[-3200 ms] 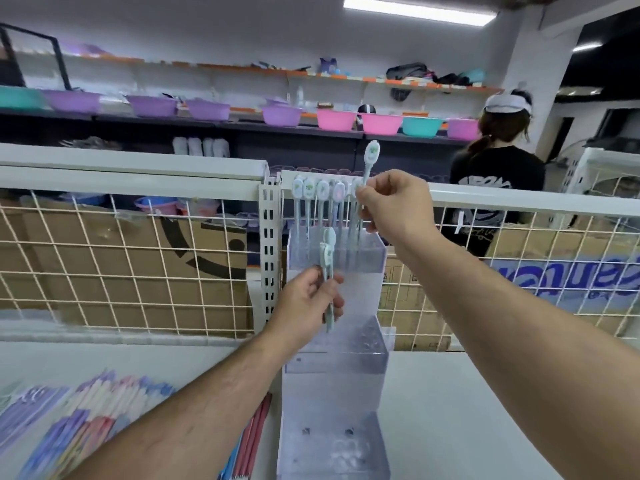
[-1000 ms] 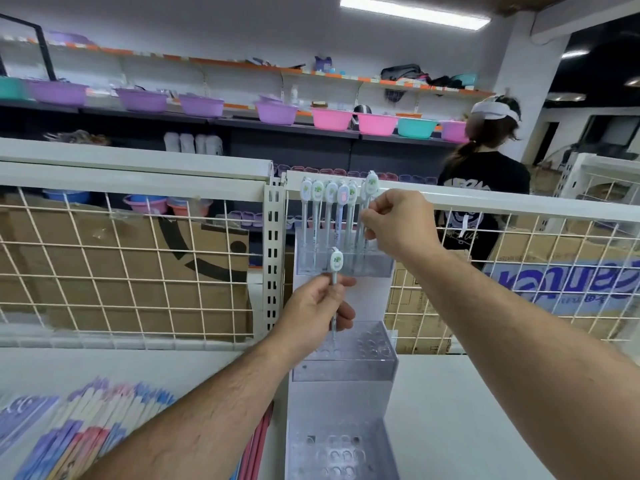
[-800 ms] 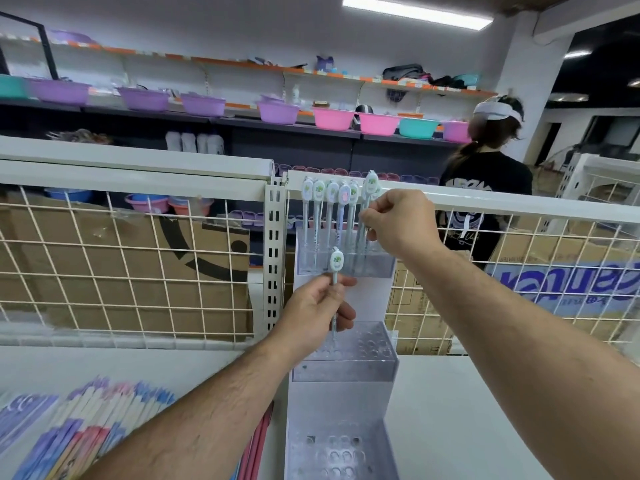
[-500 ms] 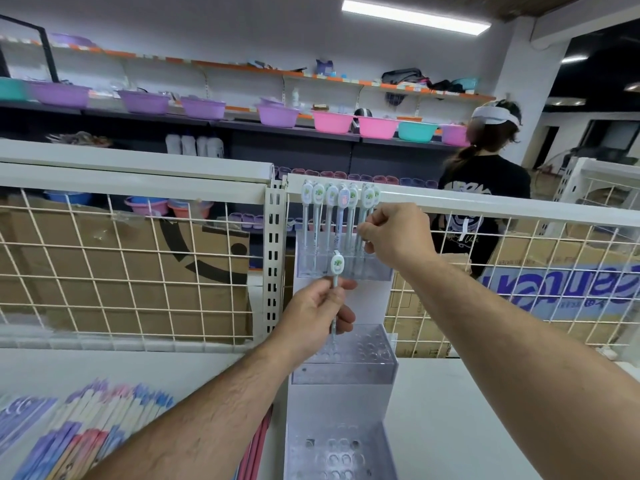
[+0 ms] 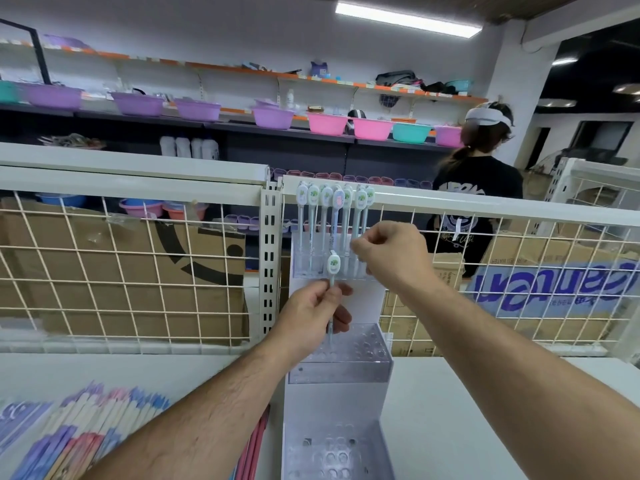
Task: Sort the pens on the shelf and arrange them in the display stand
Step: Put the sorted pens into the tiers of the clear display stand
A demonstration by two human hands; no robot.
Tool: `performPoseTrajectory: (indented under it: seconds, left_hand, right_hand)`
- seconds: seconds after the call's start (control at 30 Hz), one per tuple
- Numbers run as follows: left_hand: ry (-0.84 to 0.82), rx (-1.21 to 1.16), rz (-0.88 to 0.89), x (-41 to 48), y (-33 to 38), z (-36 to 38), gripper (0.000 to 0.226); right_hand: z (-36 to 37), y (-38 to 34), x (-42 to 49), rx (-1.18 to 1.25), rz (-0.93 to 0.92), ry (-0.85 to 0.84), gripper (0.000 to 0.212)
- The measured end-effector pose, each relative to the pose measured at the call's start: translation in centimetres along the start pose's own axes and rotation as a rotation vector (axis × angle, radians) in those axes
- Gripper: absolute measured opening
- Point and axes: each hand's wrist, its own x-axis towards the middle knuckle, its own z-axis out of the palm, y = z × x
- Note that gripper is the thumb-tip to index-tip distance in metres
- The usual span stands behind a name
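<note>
- The left hand (image 5: 311, 317) is pinching a single pen (image 5: 333, 265) at mid-shaft between thumb and fingers, with the other fingers curling loosely behind the shaft
- This single pen is standing upright, its long axis vertical, with the rounded cap above the hand and the tip below it
- The tip is hanging over the left part of the middle tier (image 5: 363, 344) of the display stand (image 5: 363, 299); whether it is already entering a hole cannot be told
- The right hand (image 5: 394, 258) is reaching higher and farther back, its fingertips (image 5: 356, 244) closing narrowly on the shaft of an end pen (image 5: 361, 202) in the top tier (image 5: 304, 268)
- That end pen is sitting at the right of a row of pens (image 5: 325, 216), all upright with caps level along the top rail
- The relation governing the coming move is a vertical one: the open holes are lying directly beneath the single pen's tip, in line with its axis, so a straight lowering by the left hand, the nearer one, is probably all that is needed
- A tilt of the shaft is the likely fault, since the tip could then be landing between holes
- The bottom tier (image 5: 332, 452) is showing holes with nothing in them
- A heap of unsorted pens (image 5: 86, 427) is lying flat on the shelf (image 5: 450, 393) to the lower left, well apart from both hands
</note>
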Motion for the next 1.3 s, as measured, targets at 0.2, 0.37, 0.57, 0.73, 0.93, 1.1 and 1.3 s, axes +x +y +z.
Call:
performPoseTrajectory:
  seconds: [0.2, 0.37, 0.57, 0.73, 0.93, 1.1, 1.3]
  left_hand:
    - [-0.018, -0.029, 0.015, 0.0, 0.3, 0.2, 0.022]
    - [-0.061, 0.013, 0.034, -0.1, 0.3, 0.1, 0.018]
    - [-0.059, 0.02, 0.043, 0.0, 0.0, 0.3, 0.011]
    - [-0.028, 0.344, 0.061, 0.3, -0.6, 0.3, 0.016]
    - [-0.064, 0.58, 0.091, -0.2, -1.2, -0.5, 0.028]
    - [-0.049, 0.561, 0.133, -0.6, -1.8, -0.5, 0.027]
    - [-0.046, 0.564, 0.147, -0.5, -2.1, -0.6, 0.028]
  right_hand:
    - [0.1, 0.7, -2.7, 0.045, -0.031, -0.384, 0.009]
    - [0.2, 1.5, -2.3, 0.141, -0.044, -0.257, 0.014]
    - [0.3, 1.1, -2.6, 0.075, -0.061, -0.256, 0.014]
    - [-3.2, -1.8, 0.0, 0.144, -0.033, -0.078, 0.01]
    - [-5.9, -3.4, 3.4, 0.131, -0.064, 0.108, 0.01]
    - [-5.0, -3.4, 4.7, 0.083, -0.058, 0.133, 0.014]
    - [-3.8, -3.5, 4.6, -0.022, -0.091, 0.118, 0.013]
